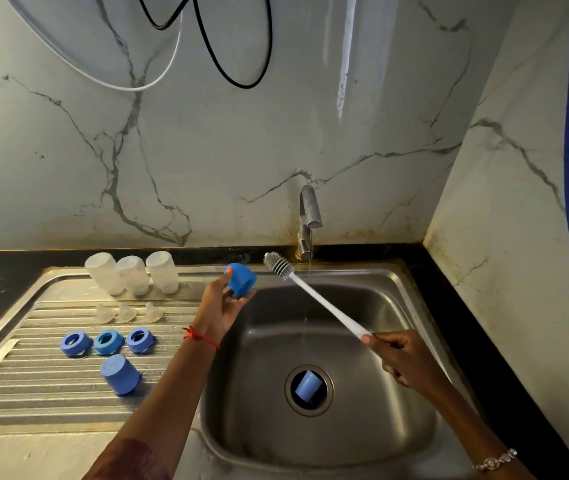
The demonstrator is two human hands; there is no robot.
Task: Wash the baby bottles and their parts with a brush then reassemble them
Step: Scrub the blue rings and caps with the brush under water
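Note:
My left hand (222, 306) pinches a blue bottle cap (241, 278) above the sink's left rim. My right hand (404, 358) grips the white handle of a bottle brush (314, 296), whose grey bristle head points up-left beside the cap, apart from it. On the draining board (51, 400) stand three clear bottles (132, 273) upside down, with three clear nipples (127, 312) in front of them, three blue collar rings (107, 342), and another blue cap (120, 374). A further blue cap (308, 385) lies in the sink drain.
A steel tap (309, 220) at the back runs a thin stream of water into the steel sink (362, 427). Black counter borders the sink on the right and behind. Black, white and blue cables hang on the marble wall.

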